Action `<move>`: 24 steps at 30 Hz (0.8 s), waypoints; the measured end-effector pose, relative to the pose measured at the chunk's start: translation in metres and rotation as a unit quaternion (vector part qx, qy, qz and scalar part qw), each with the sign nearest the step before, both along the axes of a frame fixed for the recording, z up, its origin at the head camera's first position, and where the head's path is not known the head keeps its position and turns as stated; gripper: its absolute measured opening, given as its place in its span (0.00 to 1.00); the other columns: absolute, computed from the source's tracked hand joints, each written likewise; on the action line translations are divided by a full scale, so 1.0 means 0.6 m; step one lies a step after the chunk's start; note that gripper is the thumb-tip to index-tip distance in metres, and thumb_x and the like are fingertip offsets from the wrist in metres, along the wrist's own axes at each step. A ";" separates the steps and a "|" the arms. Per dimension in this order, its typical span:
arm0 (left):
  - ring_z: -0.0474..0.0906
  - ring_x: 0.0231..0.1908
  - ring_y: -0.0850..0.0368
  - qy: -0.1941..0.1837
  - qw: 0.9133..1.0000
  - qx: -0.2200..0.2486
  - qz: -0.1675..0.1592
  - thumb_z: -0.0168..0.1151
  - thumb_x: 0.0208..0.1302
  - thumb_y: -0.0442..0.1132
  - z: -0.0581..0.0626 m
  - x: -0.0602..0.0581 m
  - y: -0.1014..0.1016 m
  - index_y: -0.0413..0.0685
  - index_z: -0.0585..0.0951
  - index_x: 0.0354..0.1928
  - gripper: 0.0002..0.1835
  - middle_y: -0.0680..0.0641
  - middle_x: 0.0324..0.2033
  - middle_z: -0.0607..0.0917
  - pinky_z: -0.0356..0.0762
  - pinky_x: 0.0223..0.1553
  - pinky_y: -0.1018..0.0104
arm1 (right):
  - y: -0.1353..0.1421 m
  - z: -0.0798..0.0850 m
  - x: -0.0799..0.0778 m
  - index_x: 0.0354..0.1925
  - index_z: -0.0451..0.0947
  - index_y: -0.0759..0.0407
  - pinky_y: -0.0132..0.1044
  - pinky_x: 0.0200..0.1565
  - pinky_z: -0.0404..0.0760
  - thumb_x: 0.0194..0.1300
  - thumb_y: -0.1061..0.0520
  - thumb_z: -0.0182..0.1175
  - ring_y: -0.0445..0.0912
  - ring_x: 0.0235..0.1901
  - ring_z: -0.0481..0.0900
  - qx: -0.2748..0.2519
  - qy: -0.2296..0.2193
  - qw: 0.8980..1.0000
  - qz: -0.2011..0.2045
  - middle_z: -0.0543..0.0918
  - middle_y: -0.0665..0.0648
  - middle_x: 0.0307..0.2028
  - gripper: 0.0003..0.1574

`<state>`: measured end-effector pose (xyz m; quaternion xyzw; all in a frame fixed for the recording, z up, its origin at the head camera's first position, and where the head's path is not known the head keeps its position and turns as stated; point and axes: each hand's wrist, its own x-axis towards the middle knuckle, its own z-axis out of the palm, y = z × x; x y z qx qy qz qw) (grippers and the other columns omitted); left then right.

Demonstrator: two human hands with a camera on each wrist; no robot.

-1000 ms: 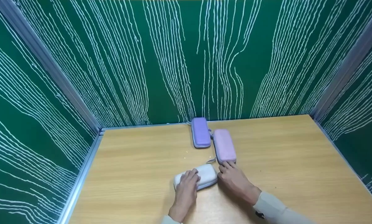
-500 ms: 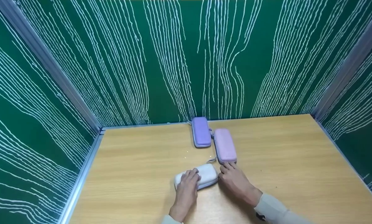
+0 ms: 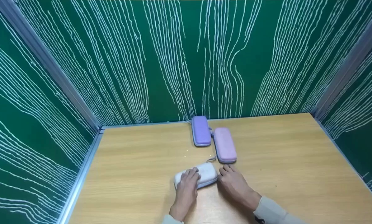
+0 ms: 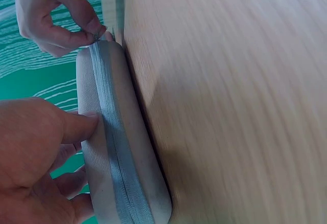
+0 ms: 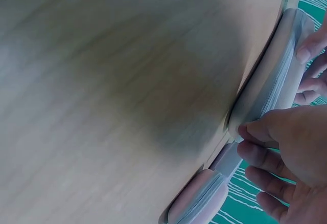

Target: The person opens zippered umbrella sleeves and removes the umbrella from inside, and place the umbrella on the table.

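A whitish zippered hard case, like a pencil case, lies on the wooden table with its grey zipper along the side, zipped. My left hand grips it from above, thumb on the near side and fingers over the top. At the case's right end is my right hand, thumb and forefinger pinching the small zipper pull at the zipper's end. The pull is mostly hidden by the fingertips. The right hand's other fingers are loosely curled, just short of the pink case.
A pink zippered case lies just beyond my right hand. Behind it to the left, a purple case stands close to the back wall. A grey strap shows beyond the whitish case. Green white-lined panels enclose the wooden table.
My right hand's outer fingers have drawn back slightly from the pink case's near end. The left hand and the whitish case stay in place.
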<state>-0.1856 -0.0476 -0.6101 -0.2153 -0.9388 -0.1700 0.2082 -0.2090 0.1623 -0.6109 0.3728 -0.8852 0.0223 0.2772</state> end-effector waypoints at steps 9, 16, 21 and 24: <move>0.73 0.49 0.54 -0.011 1.000 -0.001 0.003 0.65 0.50 0.30 0.001 0.001 0.000 0.50 0.77 0.36 0.11 0.52 0.48 0.76 0.74 0.49 0.49 | -0.008 -0.003 0.005 0.19 0.79 0.62 0.43 0.36 0.69 0.48 0.65 0.54 0.52 0.28 0.68 0.004 0.006 1.000 -0.007 0.72 0.57 0.23 0.08; 0.73 0.50 0.53 0.003 1.000 -0.001 0.004 0.64 0.49 0.29 0.000 0.003 0.000 0.49 0.77 0.36 0.12 0.51 0.49 0.77 0.74 0.49 0.49 | -0.016 -0.002 0.013 0.19 0.79 0.65 0.43 0.36 0.70 0.52 0.68 0.44 0.52 0.29 0.68 0.001 0.009 1.000 -0.009 0.73 0.58 0.24 0.17; 0.73 0.50 0.53 0.000 1.000 -0.002 0.008 0.64 0.48 0.29 -0.002 0.003 0.001 0.49 0.78 0.36 0.12 0.51 0.50 0.77 0.74 0.49 0.48 | -0.024 -0.003 0.019 0.18 0.77 0.66 0.44 0.37 0.71 0.53 0.68 0.42 0.52 0.28 0.68 -0.005 0.025 1.000 -0.017 0.72 0.57 0.25 0.17; 0.73 0.50 0.54 -0.006 1.000 -0.006 0.011 0.65 0.49 0.30 0.001 0.004 0.003 0.50 0.78 0.36 0.12 0.52 0.50 0.77 0.74 0.49 0.49 | -0.027 -0.004 0.023 0.18 0.77 0.65 0.43 0.36 0.71 0.53 0.67 0.45 0.51 0.28 0.68 0.003 0.022 0.999 -0.029 0.72 0.57 0.25 0.15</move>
